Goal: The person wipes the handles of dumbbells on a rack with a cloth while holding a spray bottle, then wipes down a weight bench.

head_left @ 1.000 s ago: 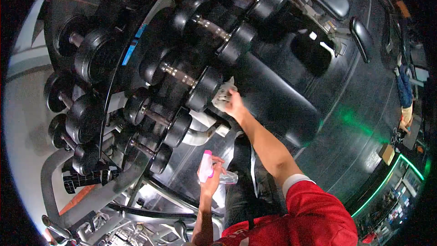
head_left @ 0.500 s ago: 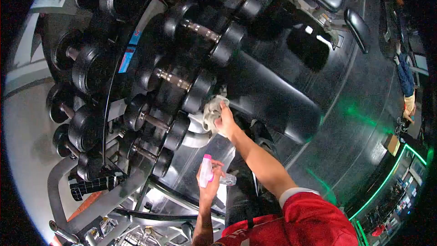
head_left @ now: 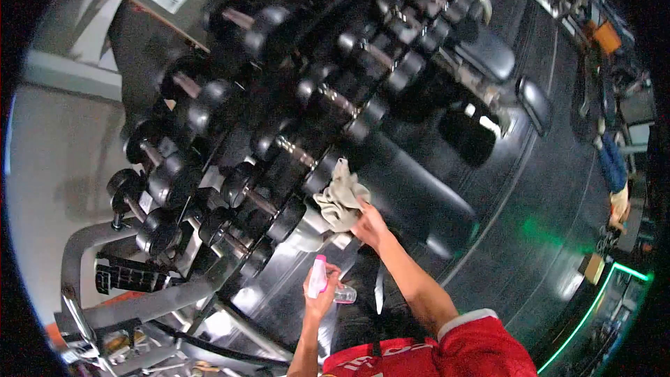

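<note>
A spray bottle [head_left: 318, 278] with a pink-and-white head and a clear body is gripped in my left hand [head_left: 322, 300], low in the middle of the view. My right hand [head_left: 370, 225] holds a crumpled light grey cloth [head_left: 340, 199], which bunches up past the fingertips. The cloth overlaps the end of a black dumbbell [head_left: 296, 150] with a metal handle on the rack. Just below it on the rack lies another dumbbell [head_left: 259, 199], left of the cloth.
More dumbbells [head_left: 150, 153] fill the rack's other tier on the left. A black padded bench [head_left: 419, 185] stands right of the cloth, close to my right forearm. A grey metal frame [head_left: 77, 258] is at lower left. Another person [head_left: 614, 167] is at the far right.
The view has shifted, so the rack shows lower and further right. My right hand has drawn back from the dumbbell with the cloth, which now hangs looser. The bottle stays in my left hand.
</note>
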The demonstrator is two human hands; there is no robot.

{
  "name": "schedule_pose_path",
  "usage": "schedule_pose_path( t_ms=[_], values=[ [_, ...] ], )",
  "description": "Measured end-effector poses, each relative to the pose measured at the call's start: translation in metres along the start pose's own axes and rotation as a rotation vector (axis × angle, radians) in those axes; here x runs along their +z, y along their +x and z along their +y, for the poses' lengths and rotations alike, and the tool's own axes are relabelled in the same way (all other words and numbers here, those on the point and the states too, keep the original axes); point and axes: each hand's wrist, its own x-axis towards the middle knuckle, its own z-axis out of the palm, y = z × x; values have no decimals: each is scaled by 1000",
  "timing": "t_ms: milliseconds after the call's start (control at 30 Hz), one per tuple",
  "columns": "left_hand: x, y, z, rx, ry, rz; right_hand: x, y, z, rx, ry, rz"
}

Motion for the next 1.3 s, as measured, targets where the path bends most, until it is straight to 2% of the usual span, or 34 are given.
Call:
schedule_pose_path(
  t_ms=[67, 133, 200, 267, 333, 367, 400, 467, 500, 533, 567, 633, 700, 767, 800, 900, 967, 1067, 1100, 1133, 1200, 1267, 1300],
  values=[
    [-1, -8, 1, 53, -129, 41, 41, -66, -27, -205, -167, -5],
    [-3, -18, 10, 57, -183, 48, 42, -106, -50, -367, -347, -129],
    [-7, -29, 17, 171, -199, 26, 40, -143, -70, -313, -165, -126],
    [-10, -43, 24, 200, -215, 71, 42, -178, -75, -391, -215, -211],
    [-10, -65, 39, 252, -374, 139, 44, -204, -77, -366, -249, -312],
    [-13, -67, 27, 265, -243, 161, 41, -217, -73, -388, -240, -230],
    [-15, -67, 7, 304, -143, 167, 45, -231, -66, -406, -289, -276],
    [-13, -83, 22, 520, -36, 222, 44, -252, -56, -419, -318, -301],
    [-12, -99, 36, 408, -131, 146, 48, -266, -48, -427, -362, -304],
    [-9, -105, 40, 426, -143, 162, 61, -287, -37, -436, -401, -306],
    [-7, -113, 39, 530, -10, 157, 37, -286, -41, -382, -361, -284],
    [0, -128, 35, 695, 186, 101, 27, -297, -31, -367, -340, -293],
    [15, -149, 33, 678, 191, 53, 17, -312, -27, -374, -345, -307],
    [31, -170, 26, 604, 202, -41, 0, -330, -18, -378, -346, -232],
    [40, -179, 23, 660, 210, -68, -10, -341, -14, -383, -333, -231],
    [66, -209, 21, 656, 157, -146, -19, -390, 1, -359, -380, -263],
    [74, -232, 27, 438, -65, -237, -48, -406, 3, -320, -332, -243],
    [85, -251, 34, 377, 37, -223, -73, -424, 2, -267, -327, -249],
    [89, -246, 23, 508, 138, -170, -78, -430, 2, -253, -265, -246],
    [89, -245, 22, 501, 131, -170, -76, -437, 3, -237, -204, -245],
    [86, -239, 29, 1062, 421, 33, -73, -443, -1, -222, -273, -272],
    [86, -235, 26, 1015, 458, 16, -78, -436, -13, -111, -146, -279],
    [89, -227, 19, 939, 277, -8, -75, -428, -16, -193, -229, -245]
  ],
)
